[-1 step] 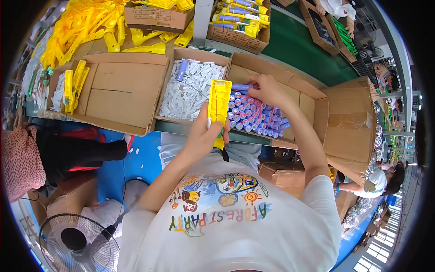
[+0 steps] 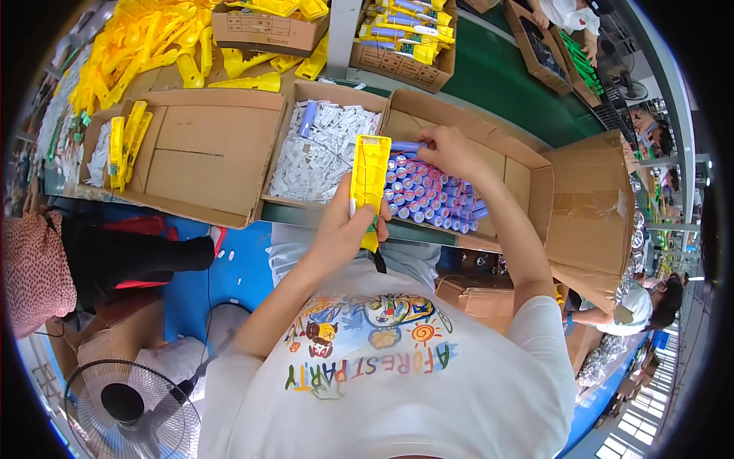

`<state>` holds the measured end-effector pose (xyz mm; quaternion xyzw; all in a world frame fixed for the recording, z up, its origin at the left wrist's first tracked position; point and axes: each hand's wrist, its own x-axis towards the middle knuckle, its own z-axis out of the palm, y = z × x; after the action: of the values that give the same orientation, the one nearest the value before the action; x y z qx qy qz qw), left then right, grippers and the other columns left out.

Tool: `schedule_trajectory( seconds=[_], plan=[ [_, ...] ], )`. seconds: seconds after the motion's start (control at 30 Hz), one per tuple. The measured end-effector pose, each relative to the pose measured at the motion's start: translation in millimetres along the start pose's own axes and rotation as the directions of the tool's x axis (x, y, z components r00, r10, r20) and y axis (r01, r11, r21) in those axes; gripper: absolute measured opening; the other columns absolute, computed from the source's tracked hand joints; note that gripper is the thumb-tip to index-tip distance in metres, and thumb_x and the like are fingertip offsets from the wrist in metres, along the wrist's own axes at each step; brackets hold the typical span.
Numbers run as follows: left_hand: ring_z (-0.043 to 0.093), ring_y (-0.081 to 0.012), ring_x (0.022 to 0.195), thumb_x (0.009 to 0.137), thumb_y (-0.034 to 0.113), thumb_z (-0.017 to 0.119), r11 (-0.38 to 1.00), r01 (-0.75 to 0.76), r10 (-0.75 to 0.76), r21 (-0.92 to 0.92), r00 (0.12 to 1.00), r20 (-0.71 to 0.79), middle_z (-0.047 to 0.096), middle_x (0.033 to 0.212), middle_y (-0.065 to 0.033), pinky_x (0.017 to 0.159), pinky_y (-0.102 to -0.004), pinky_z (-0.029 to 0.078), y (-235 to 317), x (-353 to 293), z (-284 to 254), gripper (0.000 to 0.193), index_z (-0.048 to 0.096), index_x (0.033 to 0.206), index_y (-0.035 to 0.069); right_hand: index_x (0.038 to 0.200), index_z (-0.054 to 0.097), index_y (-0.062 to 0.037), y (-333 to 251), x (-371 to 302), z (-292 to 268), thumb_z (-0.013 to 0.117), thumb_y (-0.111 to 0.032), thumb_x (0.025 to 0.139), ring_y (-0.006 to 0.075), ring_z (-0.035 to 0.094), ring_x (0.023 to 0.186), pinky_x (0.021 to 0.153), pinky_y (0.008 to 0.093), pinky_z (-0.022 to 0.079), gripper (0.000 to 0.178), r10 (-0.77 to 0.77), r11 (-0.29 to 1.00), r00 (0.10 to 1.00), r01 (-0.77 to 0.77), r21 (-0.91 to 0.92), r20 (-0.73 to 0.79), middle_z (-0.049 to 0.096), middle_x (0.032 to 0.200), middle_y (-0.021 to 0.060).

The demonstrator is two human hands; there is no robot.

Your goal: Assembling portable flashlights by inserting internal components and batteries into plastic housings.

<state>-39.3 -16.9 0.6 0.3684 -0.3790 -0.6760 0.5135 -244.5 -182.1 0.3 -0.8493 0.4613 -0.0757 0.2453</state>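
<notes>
fingers [image 2: 364, 218] on yellow casing [image 2: 369, 172], lettered shirt [image 2: 405, 390]

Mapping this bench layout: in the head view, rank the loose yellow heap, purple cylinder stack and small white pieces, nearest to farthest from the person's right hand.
1. Purple cylinder stack: right at the right hand.
2. Small white pieces: boxed, left of the stack.
3. Loose yellow heap: far upper left.
</notes>
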Motion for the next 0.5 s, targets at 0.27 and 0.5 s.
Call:
schedule_trajectory(
  seconds=[0.27,0.5],
  plan=[
    [0.059,-0.0146,0.068,0.093,0.003,0.038,0.985,-0.161,0.165,0.065,0.985,-0.048,0.054,0.098,-0.0116,0.06,-0.0304,0.051,-5,-5,0,0.043,0.022,0.133,0.005,0.093,0.068,-0.0002,-56,-24,-36,0.066,-0.024,0.086,0.0137,0.065,0.068,0.058,0.0275,0.05,0.025,0.165,0.716,0.976,-0.021,0.698,-0.141,0.066,0.073,0.0083],
    [0.06,-0.0165,0.071,0.092,0.0,0.036,0.965,-0.13,0.139,0.229,0.99,-0.025,0.051,0.106,-0.0133,0.064,-0.0297,0.052,-6,-3,10,0.051,0.016,0.138,0.005,0.078,0.063,0.0006,-110,-64,2,0.058,-0.021,0.092,0.0073,0.054,0.047,0.042,0.025,0.041,0.027,0.026,0.841,0.998,-0.052,0.538,0.056,0.062,0.065,0.0042]
  ],
)
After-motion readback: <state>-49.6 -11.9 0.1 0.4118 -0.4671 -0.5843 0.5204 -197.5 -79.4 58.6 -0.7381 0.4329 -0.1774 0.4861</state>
